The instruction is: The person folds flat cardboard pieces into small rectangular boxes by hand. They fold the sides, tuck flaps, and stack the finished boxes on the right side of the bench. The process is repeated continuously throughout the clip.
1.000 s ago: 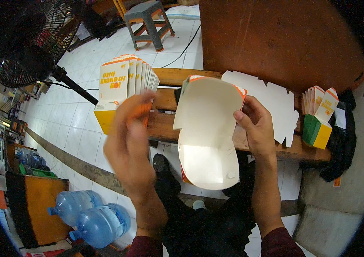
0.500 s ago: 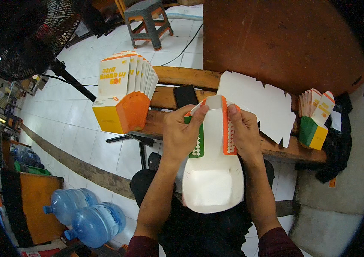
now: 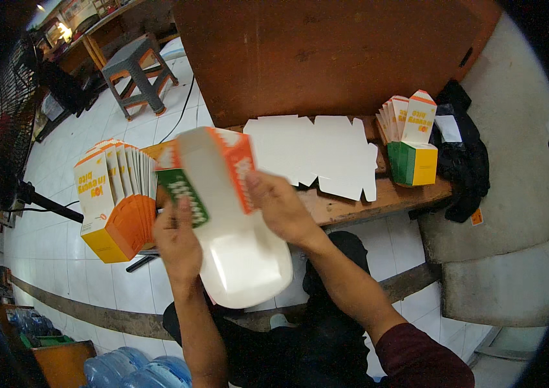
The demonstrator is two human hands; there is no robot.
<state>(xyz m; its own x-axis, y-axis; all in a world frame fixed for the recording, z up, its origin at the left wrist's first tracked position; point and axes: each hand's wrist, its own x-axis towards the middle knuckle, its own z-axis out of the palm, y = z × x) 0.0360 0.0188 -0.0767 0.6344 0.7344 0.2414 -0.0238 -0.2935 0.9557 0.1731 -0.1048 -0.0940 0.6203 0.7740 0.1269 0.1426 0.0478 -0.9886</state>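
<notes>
- Carton, open, white inside (image 3: 242, 258): mid-frame, tilted, above the lap.
- Right hand (image 3: 281, 205): gripping the carton's orange flap (image 3: 239, 169), thumb on top.
- Left hand (image 3: 179, 238): thumb against the green flap (image 3: 183, 194), fingers curled at the edge; blurred, cannot tell whether it pinches.
- Step, judged: shaping the carton, side flaps folded inward.
- Next move probably calls for steadying both flaps and checking they hold.
- Nested cartons (image 3: 103, 194) at left; flat blanks (image 3: 313, 152) upper centre, on the bench (image 3: 352, 210).
</notes>
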